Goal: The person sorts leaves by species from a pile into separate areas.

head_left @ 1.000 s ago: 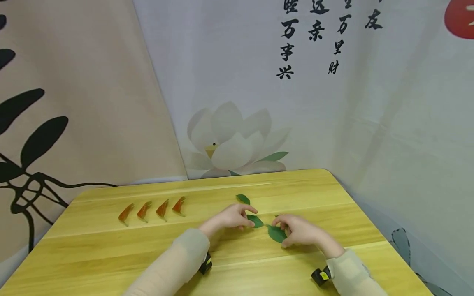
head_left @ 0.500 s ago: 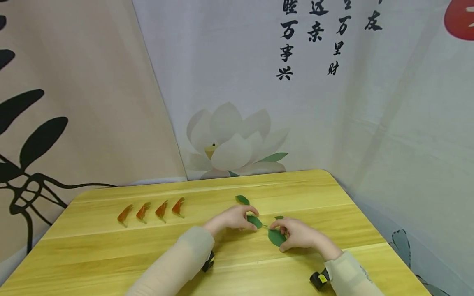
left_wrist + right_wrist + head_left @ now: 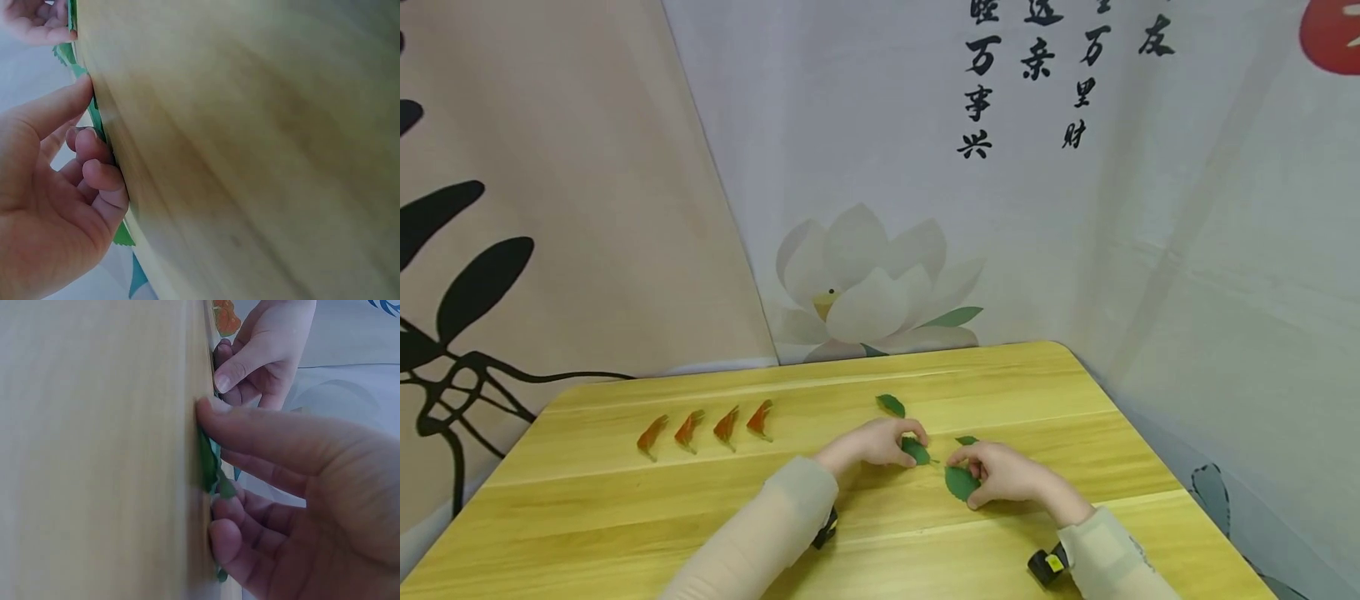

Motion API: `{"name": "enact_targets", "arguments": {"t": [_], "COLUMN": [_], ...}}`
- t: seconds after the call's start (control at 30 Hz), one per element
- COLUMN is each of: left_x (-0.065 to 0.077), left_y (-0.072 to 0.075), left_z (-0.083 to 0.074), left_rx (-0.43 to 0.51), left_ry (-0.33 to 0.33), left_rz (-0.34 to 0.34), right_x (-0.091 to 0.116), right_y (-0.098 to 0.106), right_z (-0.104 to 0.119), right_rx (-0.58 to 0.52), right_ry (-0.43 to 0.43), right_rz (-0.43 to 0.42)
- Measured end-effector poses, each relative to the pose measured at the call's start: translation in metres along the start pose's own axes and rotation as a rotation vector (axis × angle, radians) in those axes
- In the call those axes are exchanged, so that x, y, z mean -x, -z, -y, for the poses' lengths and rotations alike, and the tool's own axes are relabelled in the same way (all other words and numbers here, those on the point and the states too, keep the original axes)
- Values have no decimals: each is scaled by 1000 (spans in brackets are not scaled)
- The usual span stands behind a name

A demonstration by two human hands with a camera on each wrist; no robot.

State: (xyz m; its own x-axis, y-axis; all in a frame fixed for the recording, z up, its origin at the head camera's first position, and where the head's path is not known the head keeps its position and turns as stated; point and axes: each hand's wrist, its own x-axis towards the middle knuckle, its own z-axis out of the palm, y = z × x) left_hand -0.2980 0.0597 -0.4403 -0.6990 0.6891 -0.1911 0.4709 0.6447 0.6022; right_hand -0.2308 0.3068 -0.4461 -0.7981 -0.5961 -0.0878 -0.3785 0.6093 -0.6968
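Near the middle of the table, my left hand (image 3: 880, 442) holds a green leaf (image 3: 916, 451) between curled fingers and thumb. Its short stem points right, toward a rounder green leaf (image 3: 960, 482). My right hand (image 3: 1007, 473) spans that second leaf, thumb at the near edge and fingertips at the far side. In the right wrist view the leaf (image 3: 209, 462) shows edge-on between thumb and fingers. Both leaves lie on or just at the wood, with a small gap between them. A third leaf (image 3: 891, 406) lies beyond my left hand; a fourth (image 3: 966, 440) is partly hidden behind my right.
Several orange-red petal-like pieces (image 3: 688, 431) lie in a row at the back left of the wooden table (image 3: 625, 525). A printed cloth (image 3: 880, 167) hangs behind the table's far edge. Black wrist cameras (image 3: 1047, 565) sit below the sleeves.
My right hand and its leaf have shifted slightly toward the near edge, uncovering more of the leaf behind. My left hand has edged right, its fingers covering more of its leaf.
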Motion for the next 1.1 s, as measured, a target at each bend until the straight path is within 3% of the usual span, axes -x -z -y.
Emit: {"name": "enact_targets", "arguments": {"t": [0.23, 0.47, 0.67, 1.1], "left_x": [-2, -5, -8, -9], "left_y": [2, 4, 4, 8], "left_z": [-4, -5, -4, -4], "left_rx": [-50, -3, -9, 5], "left_ry": [-6, 66, 97, 93], "left_rz": [23, 97, 114, 142], "right_x": [2, 2, 0, 0], "right_y": [0, -2, -3, -3], "right_z": [4, 3, 1, 8], "right_rx": [-4, -42, -17, -8], "right_ry": [-29, -41, -45, -70], "right_rz": [-13, -9, -13, -38]}}
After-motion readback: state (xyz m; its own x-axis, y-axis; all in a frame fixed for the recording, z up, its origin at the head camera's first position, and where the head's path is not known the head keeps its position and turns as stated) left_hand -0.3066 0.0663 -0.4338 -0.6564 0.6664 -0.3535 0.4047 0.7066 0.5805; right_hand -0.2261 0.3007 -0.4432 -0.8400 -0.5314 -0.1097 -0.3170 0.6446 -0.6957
